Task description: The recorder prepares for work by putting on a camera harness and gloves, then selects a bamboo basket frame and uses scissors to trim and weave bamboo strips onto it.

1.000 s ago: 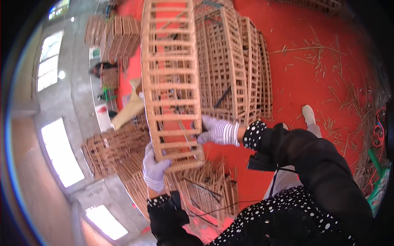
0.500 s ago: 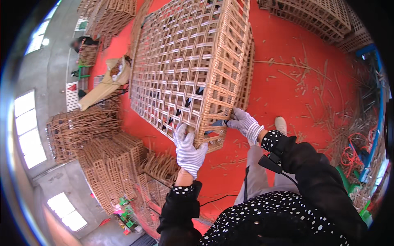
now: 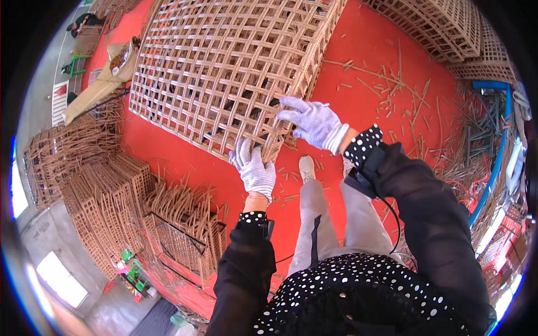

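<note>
A large brown wicker basket with an open lattice weave stands tilted in front of me, its near corner toward my body. My left hand, in a white-and-purple striped glove, has its fingers hooked over the lattice at that corner. At the right edge my right hand, gloved alike, has its fingers curled against the wicker. A small dark piece shows by its index fingertip; I cannot make out what it is. Further dark shapes show through the weave.
Stacked wicker panels stand at the left, more wicker baskets at the far right. Cane offcuts litter the red floor. A blue tube frame stands at the right; a person is at the far left.
The basket has turned and tipped, showing its broad lattice face more. My right hand has moved up along its right edge, while my left hand stays at the near corner. The view has shifted.
</note>
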`<action>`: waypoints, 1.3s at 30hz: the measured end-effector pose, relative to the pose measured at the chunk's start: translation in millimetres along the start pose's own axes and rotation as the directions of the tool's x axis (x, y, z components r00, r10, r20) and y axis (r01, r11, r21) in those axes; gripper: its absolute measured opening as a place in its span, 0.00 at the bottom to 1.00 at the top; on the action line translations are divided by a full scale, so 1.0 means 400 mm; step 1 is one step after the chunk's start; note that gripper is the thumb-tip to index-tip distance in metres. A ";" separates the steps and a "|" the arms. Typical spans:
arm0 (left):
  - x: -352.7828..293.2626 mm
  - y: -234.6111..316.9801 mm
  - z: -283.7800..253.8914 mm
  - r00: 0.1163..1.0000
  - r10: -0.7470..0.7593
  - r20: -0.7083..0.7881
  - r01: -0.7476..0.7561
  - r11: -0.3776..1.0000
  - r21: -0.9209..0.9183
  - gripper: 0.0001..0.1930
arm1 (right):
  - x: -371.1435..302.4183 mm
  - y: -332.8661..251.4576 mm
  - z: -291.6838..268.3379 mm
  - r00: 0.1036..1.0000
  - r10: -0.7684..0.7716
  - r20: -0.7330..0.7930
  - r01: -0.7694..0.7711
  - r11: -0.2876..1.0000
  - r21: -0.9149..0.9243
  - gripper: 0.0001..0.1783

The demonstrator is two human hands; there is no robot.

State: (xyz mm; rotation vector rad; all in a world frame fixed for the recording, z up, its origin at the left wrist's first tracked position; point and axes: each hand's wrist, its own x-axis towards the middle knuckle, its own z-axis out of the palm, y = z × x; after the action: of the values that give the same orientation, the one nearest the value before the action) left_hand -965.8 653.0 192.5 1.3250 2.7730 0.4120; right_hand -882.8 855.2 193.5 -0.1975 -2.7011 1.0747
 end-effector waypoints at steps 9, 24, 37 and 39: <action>-0.025 0.050 0.011 0.980 -0.198 -0.029 0.197 0.980 -0.032 0.27 | 0.028 0.007 0.112 0.993 -0.054 0.101 0.069 0.986 -0.150 0.19; 0.020 0.057 0.097 0.988 -0.146 -0.040 0.147 0.989 0.000 0.11 | 0.045 -0.001 0.134 0.955 -0.149 0.256 0.247 0.878 -0.411 0.07; 0.011 0.047 0.079 0.995 -0.089 0.049 0.089 0.996 0.008 0.17 | -0.116 -0.009 0.272 0.804 0.590 0.079 -0.457 0.527 0.716 0.17; 0.014 0.046 0.085 0.988 -0.103 0.119 0.099 0.994 0.041 0.19 | -0.132 -0.033 0.306 0.790 0.574 0.216 -0.331 0.102 0.938 0.16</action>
State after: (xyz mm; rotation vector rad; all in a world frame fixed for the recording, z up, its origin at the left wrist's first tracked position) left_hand -950.3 675.7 164.9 1.1678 2.7436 0.2691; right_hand -864.2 753.8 108.0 -0.8920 -1.2575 2.4929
